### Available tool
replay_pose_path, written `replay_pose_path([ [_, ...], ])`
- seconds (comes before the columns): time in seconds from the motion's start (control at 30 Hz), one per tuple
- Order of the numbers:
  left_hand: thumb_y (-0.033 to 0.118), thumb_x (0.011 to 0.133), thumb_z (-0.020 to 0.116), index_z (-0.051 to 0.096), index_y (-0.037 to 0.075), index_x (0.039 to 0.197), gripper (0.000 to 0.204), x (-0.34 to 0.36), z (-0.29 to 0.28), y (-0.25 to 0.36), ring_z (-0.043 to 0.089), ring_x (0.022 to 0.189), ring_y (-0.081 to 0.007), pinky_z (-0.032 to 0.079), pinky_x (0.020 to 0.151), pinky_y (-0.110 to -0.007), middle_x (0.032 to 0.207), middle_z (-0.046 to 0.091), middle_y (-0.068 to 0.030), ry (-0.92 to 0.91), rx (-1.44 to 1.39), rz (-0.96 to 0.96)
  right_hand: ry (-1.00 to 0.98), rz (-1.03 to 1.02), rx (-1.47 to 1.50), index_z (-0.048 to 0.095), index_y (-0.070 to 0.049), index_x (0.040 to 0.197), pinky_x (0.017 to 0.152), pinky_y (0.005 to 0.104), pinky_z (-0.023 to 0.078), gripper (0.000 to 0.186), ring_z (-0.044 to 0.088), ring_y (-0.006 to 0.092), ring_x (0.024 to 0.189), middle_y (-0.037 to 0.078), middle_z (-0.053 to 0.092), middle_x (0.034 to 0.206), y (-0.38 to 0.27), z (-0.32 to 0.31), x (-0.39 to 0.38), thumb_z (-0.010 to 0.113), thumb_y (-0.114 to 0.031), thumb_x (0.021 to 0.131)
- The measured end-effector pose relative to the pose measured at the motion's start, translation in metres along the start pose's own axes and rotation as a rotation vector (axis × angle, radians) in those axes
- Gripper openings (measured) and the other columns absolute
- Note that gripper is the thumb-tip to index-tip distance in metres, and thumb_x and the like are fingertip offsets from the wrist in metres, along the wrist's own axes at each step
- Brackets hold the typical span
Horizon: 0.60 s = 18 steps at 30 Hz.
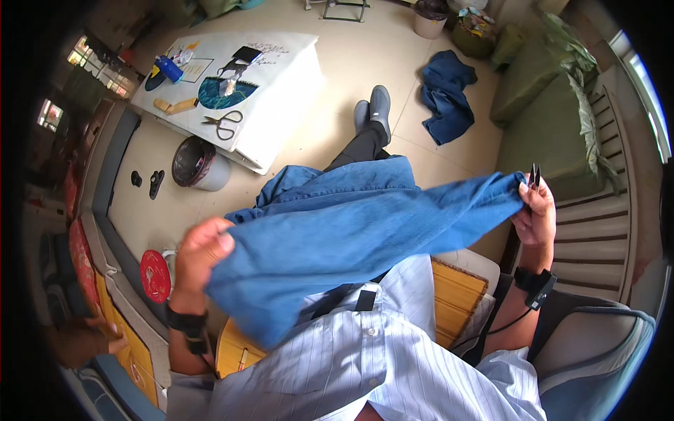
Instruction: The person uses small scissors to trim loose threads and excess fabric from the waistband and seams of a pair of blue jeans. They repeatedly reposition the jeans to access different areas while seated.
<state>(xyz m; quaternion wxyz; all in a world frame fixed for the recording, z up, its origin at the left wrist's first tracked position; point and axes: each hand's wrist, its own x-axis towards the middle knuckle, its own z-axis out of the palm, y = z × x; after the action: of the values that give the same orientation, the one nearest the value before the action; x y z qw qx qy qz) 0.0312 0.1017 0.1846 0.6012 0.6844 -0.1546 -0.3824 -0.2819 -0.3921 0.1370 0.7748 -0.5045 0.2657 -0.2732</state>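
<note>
A blue denim garment [337,217], possibly trousers, stretches across my lap between both hands. My left hand [196,256] grips one part of the cloth at the left, thumb on top. At the right, my right hand [537,210] pinches the narrow, gathered end of the cloth. Between its fingers it also holds a small pair of thread snips [536,174], whose two pointed tips stick up and stand slightly apart. The rest of that tool is hidden by the hand. More of the denim hangs over my legs.
A white-covered table [295,70] stands ahead left, bearing black-handled scissors [225,125] and a blue bottle [167,69]. Below it is a lined bin [200,165]. Another blue denim piece [447,98] lies on the floor. A green-covered sofa [537,133] flanks the right.
</note>
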Motion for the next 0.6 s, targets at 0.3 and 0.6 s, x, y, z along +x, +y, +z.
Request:
replay_pose_path([
  [0.3,0.014,0.092,0.071,0.068,-0.001,0.106,0.022,0.069,-0.008,-0.010,0.068,0.099,-0.0410,0.053,0.088,-0.046,0.105,0.070,-0.0197,-0.157,1.338,0.125,-0.209,0.362,0.091,0.069,-0.008,0.112,0.042,0.0223,0.032,0.035,0.043,0.0042,0.048,-0.005,0.059,0.074,0.094,0.033,-0.035,0.082,0.006,0.083],
  [0.6,0.010,0.084,0.075,0.069,0.000,0.117,0.034,0.094,0.076,-0.021,0.066,0.107,-0.0384,0.054,0.091,-0.046,0.114,0.068,-0.0174,-0.317,1.186,0.449,-0.002,0.274,0.156,0.069,-0.006,0.104,0.042,0.0202,0.034,0.016,0.040,0.0009,0.047,-0.005,0.057,0.072,0.108,0.037,-0.042,0.073,0.005,0.091],
])
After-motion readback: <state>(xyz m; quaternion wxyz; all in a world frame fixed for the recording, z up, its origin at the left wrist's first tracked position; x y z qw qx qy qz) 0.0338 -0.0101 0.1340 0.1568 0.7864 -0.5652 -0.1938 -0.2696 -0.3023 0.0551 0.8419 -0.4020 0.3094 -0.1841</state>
